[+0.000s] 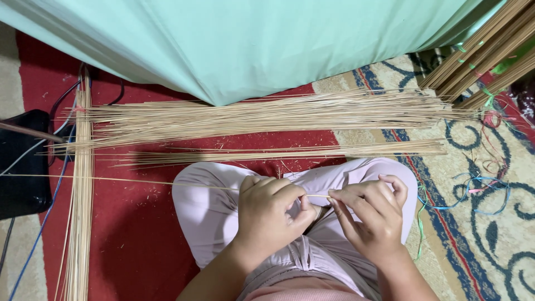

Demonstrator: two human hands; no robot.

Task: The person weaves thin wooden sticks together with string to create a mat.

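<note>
Thin stick (139,181), pale and straight, runs from the far left across the lap into both hands. Left hand (270,209): fingers curled shut around the stick, thumb pressed on top near its right end. Right hand (370,214): forefinger and thumb pinching the stick's tip just beside the left thumb, other fingers loosely bent above. Hands nearly touching over crossed legs in light pink trousers (212,206).

Beyond the knees, two loose rows of the same sticks lie crosswise on the floor: a thin row (278,151) nearest, a thicker spread (251,117) behind it. Another bundle (81,195) lies lengthwise along the left, at right angles to these. Tied bundles (485,56) slant in at upper right, with green bands.

Floor covering: plain red carpet (128,239) at left, patterned rug (479,223) with blue scrolls at right. Coloured ribbon scraps (479,187) scattered on the rug. Mint-green cloth (251,39) hangs across the top. Black box (22,161) and cables (39,234) at far left edge.
</note>
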